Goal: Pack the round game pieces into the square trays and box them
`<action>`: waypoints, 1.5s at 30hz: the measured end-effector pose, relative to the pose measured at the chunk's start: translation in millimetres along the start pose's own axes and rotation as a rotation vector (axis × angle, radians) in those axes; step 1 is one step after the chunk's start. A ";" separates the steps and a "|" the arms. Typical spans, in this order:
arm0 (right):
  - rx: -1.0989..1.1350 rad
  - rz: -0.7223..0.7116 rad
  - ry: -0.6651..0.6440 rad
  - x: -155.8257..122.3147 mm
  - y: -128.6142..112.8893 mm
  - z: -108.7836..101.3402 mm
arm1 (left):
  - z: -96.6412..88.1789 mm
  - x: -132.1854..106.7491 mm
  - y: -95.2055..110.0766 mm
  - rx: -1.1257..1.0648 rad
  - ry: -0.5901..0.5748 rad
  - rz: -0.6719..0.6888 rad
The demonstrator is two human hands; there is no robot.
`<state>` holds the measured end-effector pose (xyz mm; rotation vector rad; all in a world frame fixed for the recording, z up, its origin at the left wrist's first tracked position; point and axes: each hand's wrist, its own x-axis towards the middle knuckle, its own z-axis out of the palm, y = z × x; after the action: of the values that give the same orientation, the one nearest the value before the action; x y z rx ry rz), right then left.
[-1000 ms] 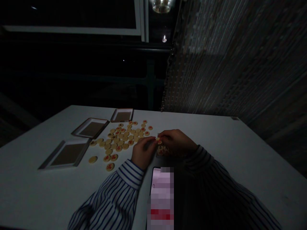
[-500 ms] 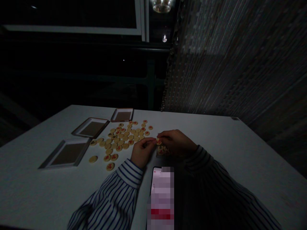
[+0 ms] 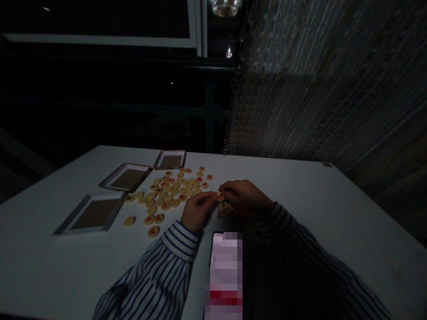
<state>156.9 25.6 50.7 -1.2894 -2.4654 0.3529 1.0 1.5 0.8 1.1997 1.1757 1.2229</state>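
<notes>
Between my two hands a small round xiangqi piece with a red character (image 3: 220, 197) is tilted up over a small box (image 3: 218, 217). My left hand (image 3: 197, 210) pinches this piece from the left with thumb and forefinger. My right hand (image 3: 247, 195) has its bent fingers closed on the same piece from the right and covers part of the box. Other xiangqi pieces (image 3: 224, 211) lie inside the box below, with red and dark characters. Left of my hands, many loose xiangqi pieces (image 3: 175, 192) are spread out, some blank side up.
Three shallow open trays or lids stand at the left: a near one (image 3: 115, 212), a middle one (image 3: 106, 183) and a far one (image 3: 183, 161). A lit phone (image 3: 224, 280) lies in front of me on the white table (image 3: 300, 182). A bead curtain (image 3: 287, 98) hangs behind.
Very little differs. My hands stay on the piece above the box, with only a tiny shift of the fingers and the piece.
</notes>
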 end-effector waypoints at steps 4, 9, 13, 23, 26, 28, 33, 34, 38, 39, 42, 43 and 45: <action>-0.029 -0.011 -0.004 0.2 -1.5 -1.1 | -0.7 -0.1 0.2 -0.021 -0.003 -0.039; -0.081 -0.048 -0.002 0.6 -5.5 -2.4 | -1.8 0.5 0.9 -0.022 0.060 -0.054; -0.101 -0.116 -0.007 0.2 -6.8 -1.2 | -3.0 2.1 -1.9 -0.018 0.086 -0.065; -0.158 -0.115 0.001 1.1 -6.2 2.7 | -3.8 5.4 -14.6 -0.136 0.024 -0.136; -0.161 -0.130 0.011 0.9 -5.6 2.9 | -3.9 5.5 -14.3 -0.134 0.015 -0.136; -0.168 -0.128 0.009 0.7 -5.8 2.6 | -4.0 5.3 -13.3 -0.114 0.018 -0.130; -0.184 -0.116 -0.011 0.3 -7.1 1.8 | -4.2 5.1 -13.0 -0.080 0.026 -0.125; -0.184 -0.113 -0.011 0.3 -7.1 1.9 | -4.1 5.1 -13.2 -0.086 0.026 -0.126; -0.183 -0.116 -0.002 0.3 -6.2 2.4 | -3.1 4.0 -9.9 -0.087 0.036 -0.118; -0.184 -0.117 0.004 0.2 -5.9 2.4 | -2.9 3.5 -8.2 -0.074 0.041 -0.113; -0.200 -0.109 0.016 0.0 -4.3 2.9 | -2.8 2.3 -3.7 -0.029 0.066 -0.076; -0.208 -0.104 0.017 0.0 -3.4 3.2 | -3.0 2.1 -3.0 -0.015 0.076 -0.061; -0.226 -0.088 0.013 0.3 -1.2 4.4 | -3.5 2.0 -3.2 0.016 0.088 -0.038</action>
<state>154.2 24.9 47.1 -1.2562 -2.6003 0.0444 -2.4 3.6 -2.4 1.1398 1.2697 1.2501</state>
